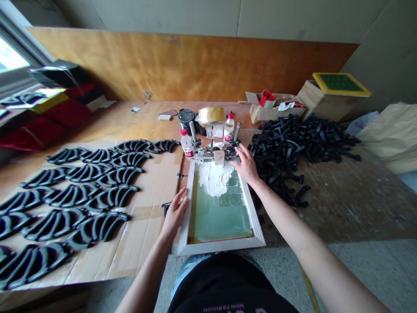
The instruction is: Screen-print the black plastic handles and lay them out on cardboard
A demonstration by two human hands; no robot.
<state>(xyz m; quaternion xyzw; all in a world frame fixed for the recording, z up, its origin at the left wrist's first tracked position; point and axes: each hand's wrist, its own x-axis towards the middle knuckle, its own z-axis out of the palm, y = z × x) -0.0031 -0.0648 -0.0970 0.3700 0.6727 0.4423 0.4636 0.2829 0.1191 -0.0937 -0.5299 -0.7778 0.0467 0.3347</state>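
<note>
A white-framed printing screen (185, 226) lies flat in front of me, its green mesh smeared with white ink (213, 178) at the far end. My left hand (176, 211) rests on the frame's left edge, fingers curled over it. My right hand (246, 165) reaches to the frame's far right corner, fingers spread beside the metal hinge clamp (213, 153). A squeegee (219, 157) stands at the frame's far edge between the clamps.
Rows of curved black plastic parts (97, 200) lie on cardboard to the left. A heap of black parts (293, 148) sits right of the screen. Two small bottles (186, 143), a tape roll (211, 114), open boxes (272, 108) and a wooden box (332, 98) stand behind.
</note>
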